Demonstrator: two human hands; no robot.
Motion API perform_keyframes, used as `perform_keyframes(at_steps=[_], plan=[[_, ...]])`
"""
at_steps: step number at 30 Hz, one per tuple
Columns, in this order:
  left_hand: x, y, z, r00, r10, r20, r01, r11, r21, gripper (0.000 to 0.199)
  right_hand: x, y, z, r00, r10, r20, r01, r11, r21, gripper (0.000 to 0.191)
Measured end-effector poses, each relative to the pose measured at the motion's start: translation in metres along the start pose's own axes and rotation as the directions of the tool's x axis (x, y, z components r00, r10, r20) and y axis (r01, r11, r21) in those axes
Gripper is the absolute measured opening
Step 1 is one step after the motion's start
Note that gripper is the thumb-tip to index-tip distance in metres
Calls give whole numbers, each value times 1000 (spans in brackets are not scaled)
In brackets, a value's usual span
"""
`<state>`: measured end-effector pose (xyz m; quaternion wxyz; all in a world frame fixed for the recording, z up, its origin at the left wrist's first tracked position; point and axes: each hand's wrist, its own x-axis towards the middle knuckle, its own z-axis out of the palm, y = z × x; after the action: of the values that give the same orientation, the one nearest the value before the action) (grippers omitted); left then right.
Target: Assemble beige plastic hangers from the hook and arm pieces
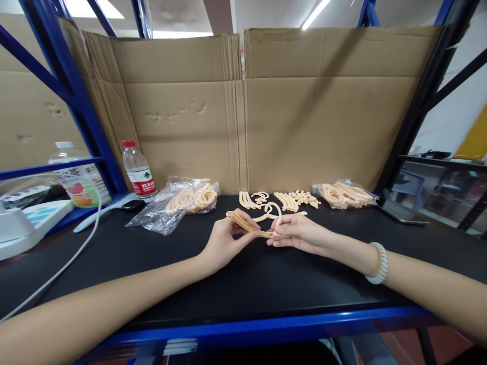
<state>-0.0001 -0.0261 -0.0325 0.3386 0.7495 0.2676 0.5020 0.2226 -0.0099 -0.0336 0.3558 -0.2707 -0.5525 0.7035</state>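
Hanger piece (247,226) held up over the black tabletop (243,284): your left hand (223,241) closes fingers on its long arm, right hand (300,234) pinches near the curved hook (279,215), probably steadying both ends. Loose parts (286,202) lie grouped behind, likely for easy reach.

Cream piece (243,223), black tabletop (243,284), blue frame (243,330), brown cardboard (323,116), red bottle cap (128,143)

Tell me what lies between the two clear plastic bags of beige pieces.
In the head view, loose beige curved strips and smaller pieces lie grouped on the black tabletop between them.
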Motion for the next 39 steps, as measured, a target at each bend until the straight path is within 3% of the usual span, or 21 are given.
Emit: perform_keyframes(at_steps=[16,25,29,33,39], plan=[[-1,4,4,999,-9,-33,9,1000,0,17,1,6,13,968,-203,-144,181,971,-153,36],[2,6,6,982,-152,-113,151,988,-19,27,3,7,16,958,-227,-175,212,972,-98,34],[5,4,4,966,-222,-132,213,974,-75,32,3,7,15,940,-290,-181,257,948,-185,30],[6,5,3,956,-274,-108,262,959,-112,36,2,7,13,946,-276,-167,226,936,-269,31],[3,11,10,933,-358,-37,343,917,-204,43,2,6,17,956,-257,-139,219,945,-242,33]])
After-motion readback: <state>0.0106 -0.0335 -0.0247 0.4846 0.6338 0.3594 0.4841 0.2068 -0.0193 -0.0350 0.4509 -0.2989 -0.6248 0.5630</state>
